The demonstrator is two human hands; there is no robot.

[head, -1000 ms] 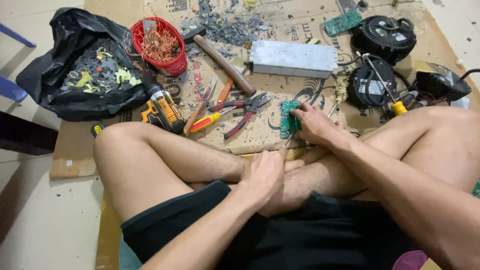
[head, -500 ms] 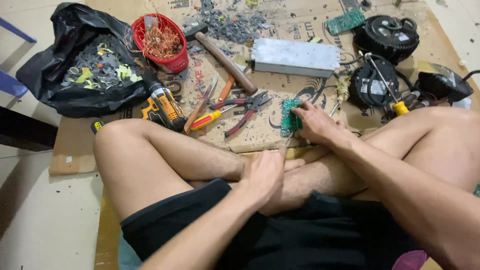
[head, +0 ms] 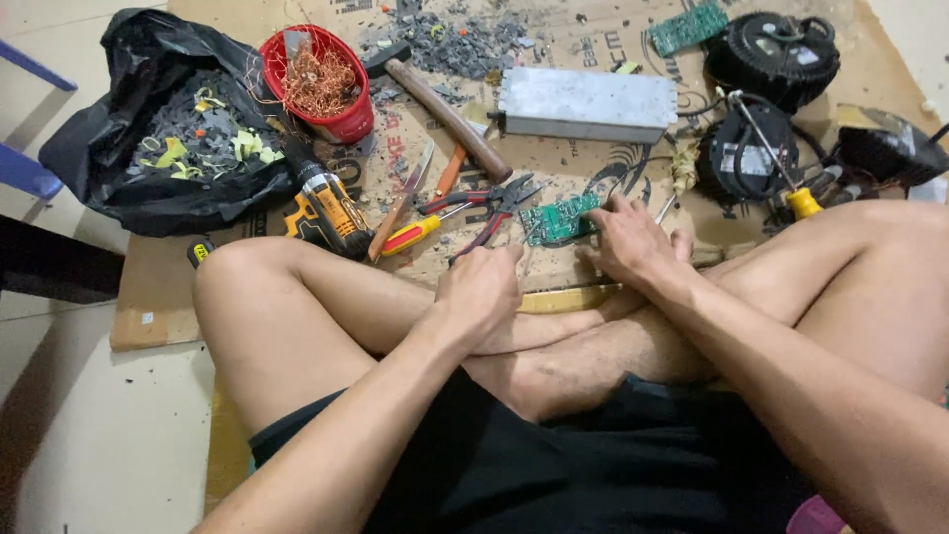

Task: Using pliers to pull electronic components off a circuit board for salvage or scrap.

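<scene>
Flattened brown cardboard (head: 148,297) covers the pale floor where I sit cross-legged, likely laid down to catch the grey chips scattered across it. My right hand (head: 633,242) rests with fingers spread on the small green circuit board (head: 560,220), pinning it flat just ahead of my shins. My left hand (head: 481,292) is curled shut near my ankle; I cannot tell whether it pinches anything. Red-handled pliers (head: 484,203) lie just left of the board, within easy reach, with a yellow-and-black cordless drill (head: 321,203) further left. Dark printed lettering runs across the cardboard near the long grey metal casing (head: 588,102). A red plastic basket of copper wire (head: 321,84) sits beside an open black plastic bag of scraps (head: 129,148).
</scene>
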